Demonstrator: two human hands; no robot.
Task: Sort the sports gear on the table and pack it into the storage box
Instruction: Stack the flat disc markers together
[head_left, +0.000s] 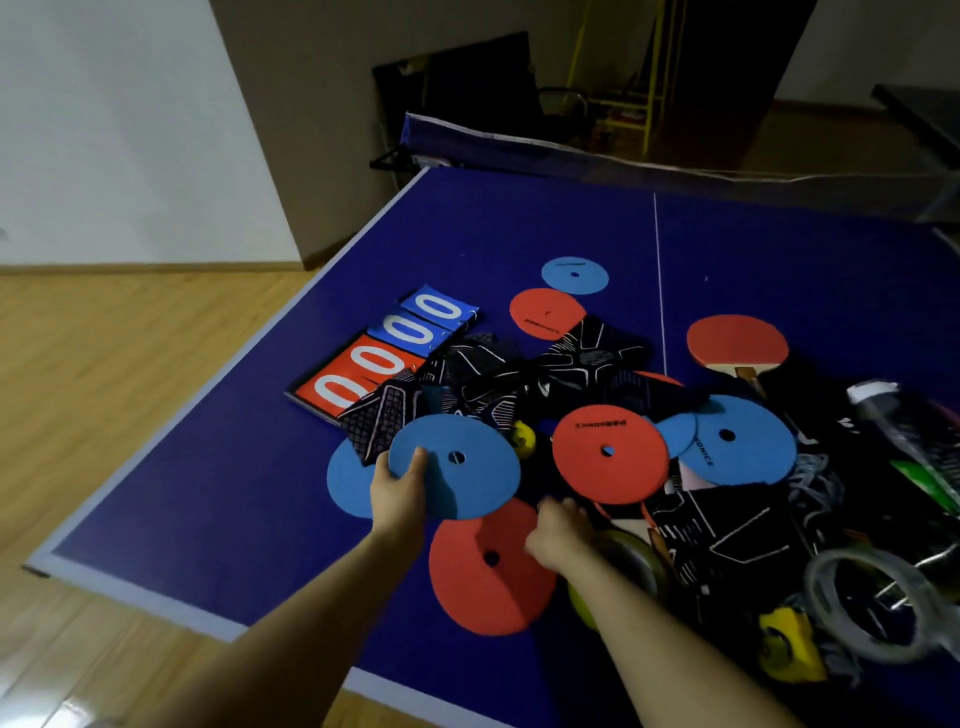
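Note:
Flat round marker discs, red and blue, lie scattered over a blue table-tennis table (519, 223). My left hand (400, 493) grips the near-left edge of a blue disc (462, 467), thumb on top, lifting it off another blue disc (345, 480). My right hand (558, 530) has its fingers curled at the far edge of a large red disc (485, 571); whether it holds that disc is unclear. More discs lie beyond: red (610, 454), blue (737, 441), red (545, 312), blue (574, 274). No storage box is in view.
A red and blue flip scoreboard (384, 353) lies left of black patterned gloves (524, 379). A red paddle (737, 343), a clear tube (904, 421), tape rolls (872, 603) and yellow items (789, 644) crowd the right. The net (623, 156) crosses the back.

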